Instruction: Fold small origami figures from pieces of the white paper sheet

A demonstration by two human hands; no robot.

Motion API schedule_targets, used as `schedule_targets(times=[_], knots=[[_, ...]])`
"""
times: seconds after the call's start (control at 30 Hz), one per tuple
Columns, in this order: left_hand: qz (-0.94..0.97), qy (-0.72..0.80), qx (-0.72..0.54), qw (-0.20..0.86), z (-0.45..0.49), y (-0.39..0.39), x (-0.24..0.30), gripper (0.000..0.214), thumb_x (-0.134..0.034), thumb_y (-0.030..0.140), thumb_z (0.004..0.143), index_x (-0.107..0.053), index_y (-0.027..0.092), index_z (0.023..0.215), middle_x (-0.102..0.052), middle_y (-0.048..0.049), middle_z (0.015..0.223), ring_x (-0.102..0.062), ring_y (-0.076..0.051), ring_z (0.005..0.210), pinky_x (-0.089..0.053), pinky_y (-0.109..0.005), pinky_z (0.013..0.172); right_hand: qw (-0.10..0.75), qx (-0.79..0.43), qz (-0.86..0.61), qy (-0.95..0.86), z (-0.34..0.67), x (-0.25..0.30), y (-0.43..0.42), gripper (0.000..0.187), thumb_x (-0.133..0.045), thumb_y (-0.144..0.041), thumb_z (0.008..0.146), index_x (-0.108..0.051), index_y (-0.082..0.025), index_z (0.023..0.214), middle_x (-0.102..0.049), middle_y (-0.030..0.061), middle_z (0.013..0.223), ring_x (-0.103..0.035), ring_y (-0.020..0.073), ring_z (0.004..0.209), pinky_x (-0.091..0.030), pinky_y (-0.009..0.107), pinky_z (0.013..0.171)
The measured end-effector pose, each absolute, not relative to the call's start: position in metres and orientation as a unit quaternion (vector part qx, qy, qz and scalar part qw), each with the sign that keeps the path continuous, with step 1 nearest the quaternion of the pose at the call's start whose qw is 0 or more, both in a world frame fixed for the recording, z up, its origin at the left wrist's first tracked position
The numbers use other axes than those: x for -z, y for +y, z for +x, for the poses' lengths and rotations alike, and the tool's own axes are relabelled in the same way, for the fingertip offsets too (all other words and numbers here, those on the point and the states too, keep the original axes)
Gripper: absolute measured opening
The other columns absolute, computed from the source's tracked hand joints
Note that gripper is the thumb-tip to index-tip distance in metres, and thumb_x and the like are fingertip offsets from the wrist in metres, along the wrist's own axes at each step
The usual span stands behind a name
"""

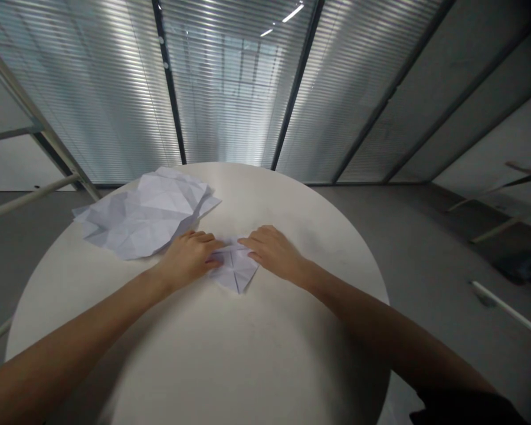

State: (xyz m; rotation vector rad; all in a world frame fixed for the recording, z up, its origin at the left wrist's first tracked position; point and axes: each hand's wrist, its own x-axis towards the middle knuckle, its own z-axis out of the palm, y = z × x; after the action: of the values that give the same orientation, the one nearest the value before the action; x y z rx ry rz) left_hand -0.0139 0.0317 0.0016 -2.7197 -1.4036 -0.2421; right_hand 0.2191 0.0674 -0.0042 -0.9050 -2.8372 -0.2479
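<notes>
Pressing onto round white table (230,360) | small folded white paper piece (236,273) at table centre | left hand (188,257) at its 9 o'clock, right hand (272,251) at 2 o'clock, both palms down, fingers extended on paper, clasping nothing | creased white paper pile (146,215) at 10 o'clock, near.
</notes>
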Motion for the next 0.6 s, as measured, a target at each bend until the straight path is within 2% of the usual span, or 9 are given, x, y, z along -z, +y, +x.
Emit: schedule_targets(times=[0.1,0.2,0.27,0.43,0.5,0.6], knots=[[-0.910,-0.408,0.051,0.057,-0.017,0.019,0.004,0.014,-0.052,0.019,0.088,-0.065,0.019,0.093,-0.067,-0.0045,0.086,-0.063,-0.019,0.082,-0.047,-0.032,0.075,0.052,0.086,-0.271,-0.957,0.226,0.013,0.059,0.027,-0.050,-0.014,0.090,-0.058,-0.018,0.115,-0.066,0.0089,0.106,-0.058,0.0209,0.098,-0.040,0.037,0.091],[-0.927,-0.362,0.048,0.079,-0.022,0.009,0.014,0.021,-0.047,0.010,0.087,-0.064,0.016,0.098,-0.068,-0.0089,0.098,-0.064,-0.021,0.087,-0.050,-0.035,0.079,0.039,0.074,-0.242,-0.967,0.233,0.020,0.053,0.032,-0.045,-0.009,0.089,-0.059,-0.017,0.116,-0.063,0.0103,0.117,-0.058,0.0204,0.106,-0.042,0.037,0.091],[-0.931,-0.349,0.059,0.085,-0.024,0.004,0.019,0.024,-0.046,0.010,0.087,-0.062,0.013,0.104,-0.066,-0.0119,0.107,-0.064,-0.023,0.094,-0.051,-0.037,0.082,0.036,0.056,-0.244,-0.968,0.235,0.019,0.051,0.032,-0.045,-0.008,0.087,-0.061,-0.015,0.115,-0.061,0.0107,0.123,-0.056,0.0206,0.111,-0.042,0.037,0.095],[-0.925,-0.363,0.087,0.063,-0.018,-0.003,0.018,0.026,-0.041,0.026,0.094,-0.060,0.012,0.104,-0.064,-0.0149,0.111,-0.063,-0.025,0.102,-0.053,-0.041,0.085,0.025,0.017,-0.288,-0.957,0.218,0.007,0.045,0.025,-0.047,-0.018,0.087,-0.067,-0.013,0.100,-0.062,0.0120,0.121,-0.059,0.0234,0.110,-0.045,0.037,0.095],[-0.923,-0.372,0.087,0.054,-0.013,-0.006,0.017,0.034,-0.039,0.038,0.095,-0.058,0.012,0.106,-0.063,-0.0161,0.112,-0.060,-0.028,0.107,-0.052,-0.043,0.087,0.040,0.013,-0.284,-0.958,0.208,0.007,0.042,0.030,-0.043,-0.018,0.089,-0.062,-0.012,0.112,-0.057,0.0138,0.128,-0.055,0.0229,0.116,-0.043,0.037,0.099],[-0.925,-0.367,0.084,0.050,-0.014,-0.010,0.019,0.048,-0.038,0.049,0.093,-0.052,0.011,0.119,-0.057,-0.0184,0.124,-0.052,-0.030,0.119,-0.047,-0.045,0.096,0.056,-0.011,-0.251,-0.966,0.202,0.015,0.039,0.042,-0.036,-0.024,0.095,-0.046,-0.007,0.132,-0.043,0.0154,0.141,-0.039,0.0209,0.132,-0.031,0.036,0.110]])
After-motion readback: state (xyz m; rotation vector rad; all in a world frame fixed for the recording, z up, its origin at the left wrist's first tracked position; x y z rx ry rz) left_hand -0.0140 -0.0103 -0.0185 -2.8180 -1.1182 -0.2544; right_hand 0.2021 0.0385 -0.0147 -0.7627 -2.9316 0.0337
